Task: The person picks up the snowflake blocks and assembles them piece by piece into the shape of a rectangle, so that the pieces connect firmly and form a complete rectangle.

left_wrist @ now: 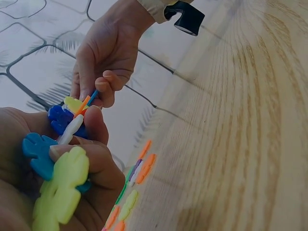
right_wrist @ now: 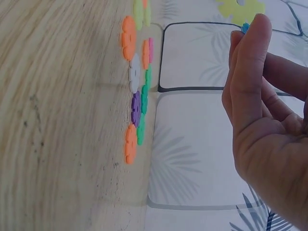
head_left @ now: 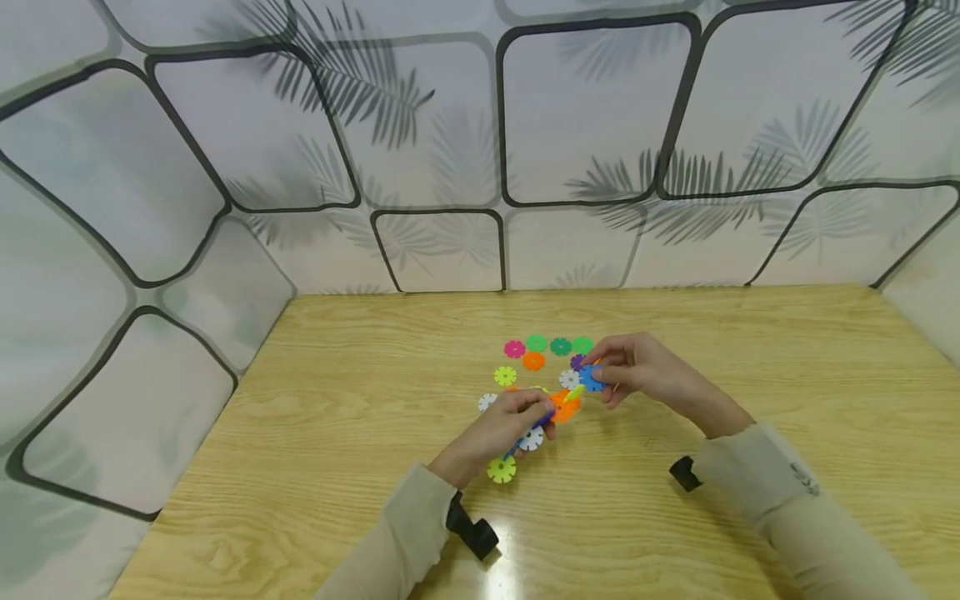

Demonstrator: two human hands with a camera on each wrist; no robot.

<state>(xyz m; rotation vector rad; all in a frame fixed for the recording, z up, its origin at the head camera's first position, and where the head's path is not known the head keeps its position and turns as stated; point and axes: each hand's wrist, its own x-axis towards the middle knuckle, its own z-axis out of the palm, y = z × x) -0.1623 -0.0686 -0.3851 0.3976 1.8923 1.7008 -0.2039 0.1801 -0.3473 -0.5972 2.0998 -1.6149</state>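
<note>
My left hand (head_left: 510,417) grips a chain of slotted plastic discs joined edge to edge. In it are a yellow disc (head_left: 502,471) at the near end, a white disc (head_left: 532,438), a dark blue disc (left_wrist: 61,119), and an orange disc (head_left: 566,408) toward the right hand. A slim yellow disc (head_left: 574,392) stands edge-on at that far end. Between thumb and fingertips, my right hand (head_left: 641,368) pinches a blue disc (head_left: 591,378), close beside the slim yellow one. Whether these two are joined, I cannot tell. Fingers hide part of the chain.
Loose discs lie flat on the wooden table (head_left: 360,417) beyond the hands: a pink disc (head_left: 514,349), a dark green disc (head_left: 561,347), an orange disc (head_left: 533,361), a yellow disc (head_left: 505,376) and several others. A patterned cloth wall (head_left: 442,167) rises behind the table.
</note>
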